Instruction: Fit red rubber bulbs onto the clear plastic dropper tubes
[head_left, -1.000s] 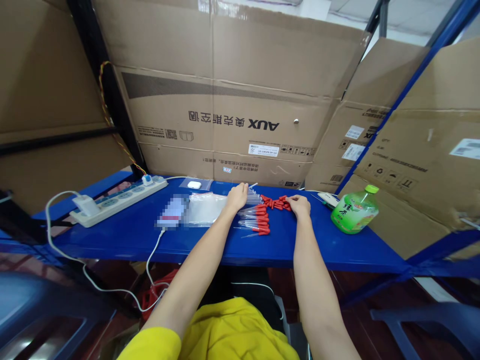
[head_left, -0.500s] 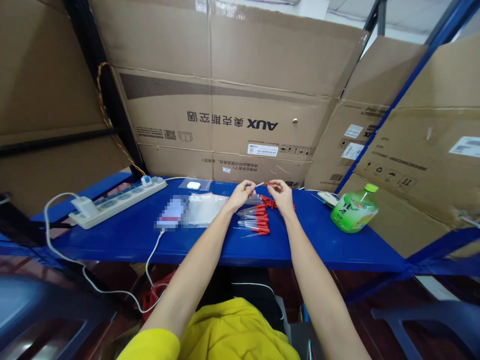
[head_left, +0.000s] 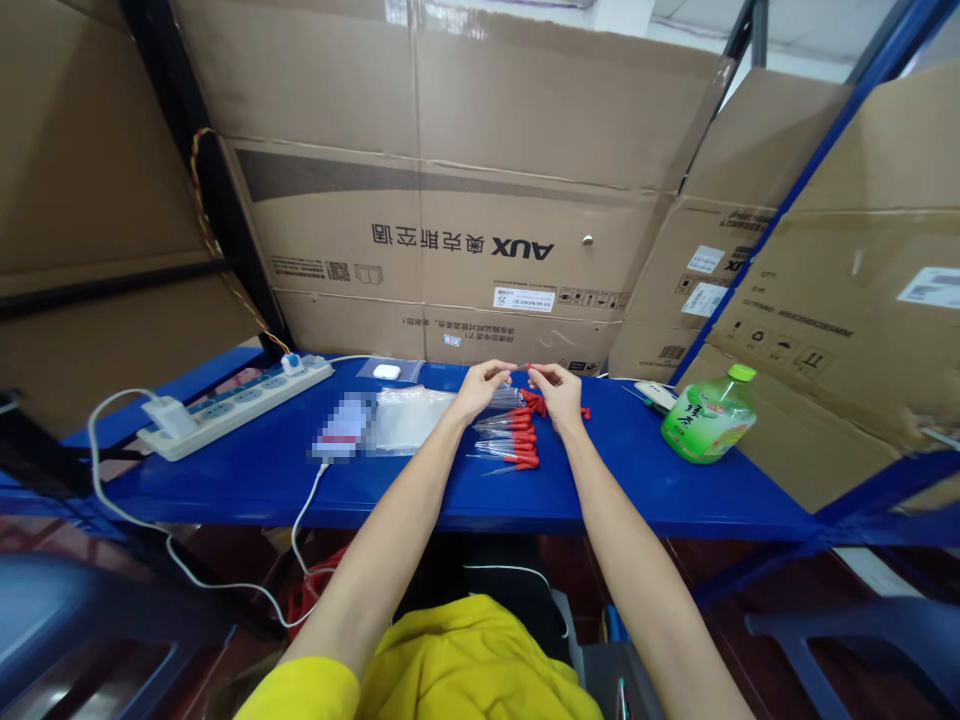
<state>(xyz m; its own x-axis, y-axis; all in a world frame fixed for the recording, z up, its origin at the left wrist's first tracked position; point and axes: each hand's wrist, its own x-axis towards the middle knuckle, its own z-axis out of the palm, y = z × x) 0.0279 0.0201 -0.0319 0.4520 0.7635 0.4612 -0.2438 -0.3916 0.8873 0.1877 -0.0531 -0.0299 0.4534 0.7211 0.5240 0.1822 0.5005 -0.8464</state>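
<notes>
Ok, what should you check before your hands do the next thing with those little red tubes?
Left hand and right hand pinch one small piece between them, above the table: ok.
That piece pushed fully together: cannot tell, too small.
Capped tubes lie in a row below the hands: ok.
Loose red caps lie close by the right hand: ok.
Green bottle has its lid on, apart at the right: ok.

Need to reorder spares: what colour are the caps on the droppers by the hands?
Red caps on clear droppers, seen best in the head view.
</notes>
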